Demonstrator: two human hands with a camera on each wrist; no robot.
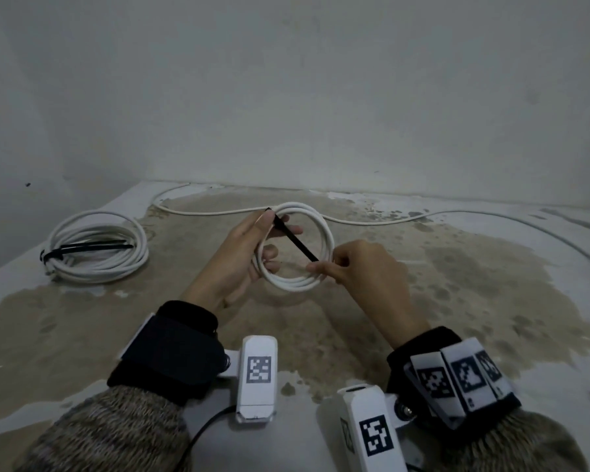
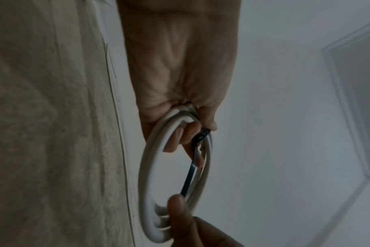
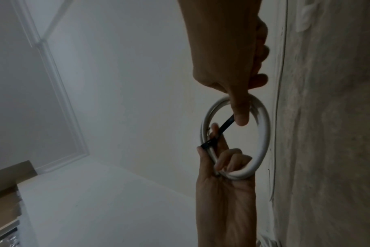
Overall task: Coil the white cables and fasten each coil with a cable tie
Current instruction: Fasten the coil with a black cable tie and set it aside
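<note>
So my left hand (image 1: pixel 249 253) is curled around the small white coil (image 1: pixel 315 240), holding it up above the stained table (image 1: pixel 457 284). My right hand (image 1: pixel 361 264) is pinching the free end of the black cable tie (image 1: pixel 295 241) running across the loop. I think the tie's head sits under my left thumb, hard to tell. The bigger coil (image 1: pixel 99 247) lies on the table far left, already tied.
</note>
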